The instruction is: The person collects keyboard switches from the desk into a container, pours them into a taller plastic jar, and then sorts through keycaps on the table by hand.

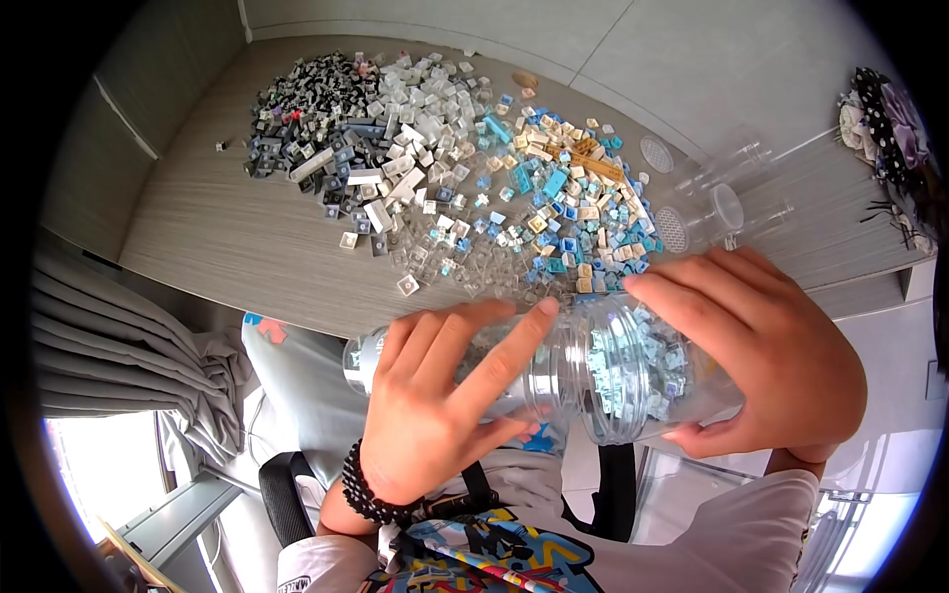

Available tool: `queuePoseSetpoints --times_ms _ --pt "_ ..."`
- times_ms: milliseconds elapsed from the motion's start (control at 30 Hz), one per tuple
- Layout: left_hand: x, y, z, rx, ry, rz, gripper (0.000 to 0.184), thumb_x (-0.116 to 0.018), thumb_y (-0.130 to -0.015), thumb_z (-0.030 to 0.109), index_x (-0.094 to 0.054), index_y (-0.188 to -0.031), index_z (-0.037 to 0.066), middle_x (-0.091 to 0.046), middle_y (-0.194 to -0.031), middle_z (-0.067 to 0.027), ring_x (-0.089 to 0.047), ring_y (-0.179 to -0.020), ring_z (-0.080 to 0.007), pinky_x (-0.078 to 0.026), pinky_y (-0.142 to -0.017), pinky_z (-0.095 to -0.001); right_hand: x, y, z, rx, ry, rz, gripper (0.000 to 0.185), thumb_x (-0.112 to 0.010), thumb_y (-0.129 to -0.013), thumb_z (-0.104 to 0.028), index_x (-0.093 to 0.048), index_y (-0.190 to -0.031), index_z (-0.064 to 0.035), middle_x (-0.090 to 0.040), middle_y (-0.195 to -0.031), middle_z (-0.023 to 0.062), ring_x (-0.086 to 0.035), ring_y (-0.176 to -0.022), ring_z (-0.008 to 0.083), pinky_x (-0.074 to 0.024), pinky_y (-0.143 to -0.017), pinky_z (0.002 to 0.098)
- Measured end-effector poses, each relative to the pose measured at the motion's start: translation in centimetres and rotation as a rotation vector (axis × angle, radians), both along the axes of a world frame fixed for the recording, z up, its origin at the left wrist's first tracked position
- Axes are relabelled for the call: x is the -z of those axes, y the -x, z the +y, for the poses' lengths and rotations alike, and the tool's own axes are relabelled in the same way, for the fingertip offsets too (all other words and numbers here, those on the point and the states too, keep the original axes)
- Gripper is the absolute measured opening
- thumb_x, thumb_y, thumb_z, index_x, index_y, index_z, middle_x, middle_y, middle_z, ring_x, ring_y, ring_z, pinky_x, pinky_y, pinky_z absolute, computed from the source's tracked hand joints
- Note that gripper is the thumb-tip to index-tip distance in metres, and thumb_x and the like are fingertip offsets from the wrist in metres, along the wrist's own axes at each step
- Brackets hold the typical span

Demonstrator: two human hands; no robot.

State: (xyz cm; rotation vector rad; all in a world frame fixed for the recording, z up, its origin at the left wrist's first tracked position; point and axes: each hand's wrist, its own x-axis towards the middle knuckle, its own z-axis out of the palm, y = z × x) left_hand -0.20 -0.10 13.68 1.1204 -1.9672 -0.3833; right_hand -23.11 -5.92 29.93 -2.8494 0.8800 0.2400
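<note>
Two clear containers lie sideways, mouth to mouth, over my lap at the table's front edge. My left hand (445, 385) is wrapped round the left clear container (539, 381), its index finger stretched along the side. The right clear jar (707, 390) has a ridged neck and holds many pale blue and white keycaps (652, 371); my right hand (756, 351) grips it from the right, thumb below and fingers above. Just beyond the jars lie loose blue and cream keycaps (583, 217) on the table.
Dark keycaps (306, 104), white keycaps (425, 99) and transparent ones (465, 262) spread over the wooden table (198, 227). Clear plastic cylinders (727, 208) and a perforated disc (656, 154) lie at the right. Patterned fabric (890, 148) is at the far right, a grey curtain (129, 336) at left.
</note>
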Motion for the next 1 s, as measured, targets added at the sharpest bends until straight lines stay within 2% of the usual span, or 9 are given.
queuePoseSetpoints --times_ms 367,433,500,733,800,1000 --pt "0.01 0.1 0.07 -0.003 -0.013 0.02 0.086 -0.088 -0.059 0.028 -0.06 -0.138 0.01 -0.066 -0.115 -0.0096 -0.061 -0.095 -0.03 -0.045 -0.084 -0.0417 -0.04 0.09 -0.23 0.002 0.038 0.017 0.094 -0.086 -0.05 -0.028 -0.057 -0.133 0.0031 -0.063 -0.119 0.0173 -0.062 -0.095 0.0325 -0.0493 -0.084 0.0403" --pt "-0.06 0.1 0.09 0.001 -0.007 0.013 0.087 -0.089 -0.059 0.028 -0.059 -0.138 0.009 -0.066 -0.115 -0.0098 -0.061 -0.095 -0.0303 -0.045 -0.085 -0.0418 -0.2 0.05 -0.21 -0.016 -0.02 -0.002 0.092 -0.085 -0.051 -0.028 -0.057 -0.133 0.0033 -0.062 -0.118 0.0171 -0.062 -0.094 0.0326 -0.0492 -0.083 0.0404" --pt "-0.18 0.0 0.22 -0.007 -0.048 0.005 0.084 -0.085 -0.065 0.034 -0.057 -0.143 0.018 -0.062 -0.116 -0.0078 -0.059 -0.096 -0.0281 -0.046 -0.085 -0.0406 -0.1 0.18 -0.2 -0.009 -0.002 0.001 0.092 -0.085 -0.052 -0.029 -0.057 -0.133 0.0033 -0.062 -0.118 0.0171 -0.062 -0.094 0.0326 -0.0491 -0.083 0.0406" --pt "0.07 0.05 0.27 0.007 -0.062 0.013 0.085 -0.085 -0.065 0.034 -0.057 -0.143 0.017 -0.062 -0.116 -0.008 -0.059 -0.096 -0.0282 -0.045 -0.084 -0.0403 0.0 0.1 -0.19 -0.015 0.01 -0.002 0.09 -0.085 -0.053 -0.03 -0.057 -0.132 0.0038 -0.062 -0.118 0.0169 -0.062 -0.093 0.0322 -0.0488 -0.083 0.0404" --pt "0.13 0.11 0.26 -0.001 -0.014 0.0 0.086 -0.088 -0.061 0.029 -0.059 -0.139 0.009 -0.066 -0.114 -0.01 -0.062 -0.097 -0.0304 -0.045 -0.085 -0.0421 -0.14 0.03 -0.19 -0.019 0.001 -0.002 0.09 -0.085 -0.053 -0.03 -0.057 -0.132 0.0039 -0.062 -0.118 0.0171 -0.062 -0.093 0.0321 -0.0488 -0.083 0.0405" --pt "0.08 0.19 0.18 0.01 -0.01 0.009 0.084 -0.088 -0.063 0.03 -0.059 -0.139 0.008 -0.066 -0.114 -0.0107 -0.062 -0.097 -0.0306 -0.045 -0.085 -0.0422 -0.37 0.13 -0.11 -0.017 -0.004 -0.004 0.091 -0.085 -0.052 -0.029 -0.057 -0.132 0.0037 -0.062 -0.119 0.0171 -0.062 -0.093 0.0322 -0.0487 -0.083 0.0404"
